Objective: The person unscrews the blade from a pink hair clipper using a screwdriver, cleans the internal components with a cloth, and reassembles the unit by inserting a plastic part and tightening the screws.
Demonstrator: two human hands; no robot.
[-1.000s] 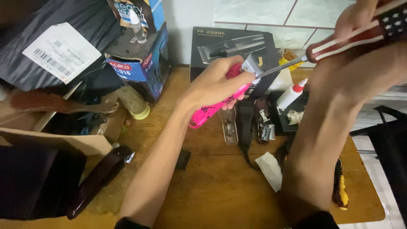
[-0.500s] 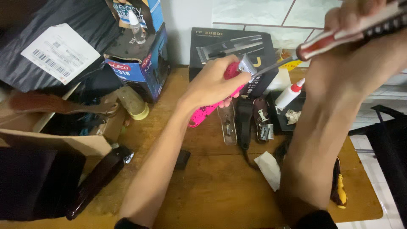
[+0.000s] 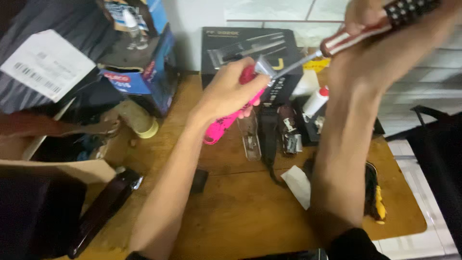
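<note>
My left hand (image 3: 230, 92) grips a bright pink hair clipper (image 3: 219, 129) and holds it tilted above the wooden table (image 3: 240, 212), its metal blade end (image 3: 263, 66) pointing up and right. My right hand (image 3: 380, 45) is raised at the top right and holds a screwdriver (image 3: 356, 31) with a red, white and dark patterned handle. The screwdriver's metal shaft (image 3: 296, 65) reaches down and left to the clipper's blade end.
A black product box (image 3: 250, 45) stands at the back against the tiled wall. Below the hands lie a clear clipper guard (image 3: 250, 137), dark clipper parts (image 3: 279, 130), a small white bottle with a red cap (image 3: 315, 101) and a scrap of paper (image 3: 298, 185). A dark maroon clipper (image 3: 103, 207), cardboard boxes (image 3: 62, 154) and a blue box (image 3: 139, 72) sit left.
My right hand and the screwdriver have shifted slightly up and left. The pink clipper stays in my left hand in about the same place.
</note>
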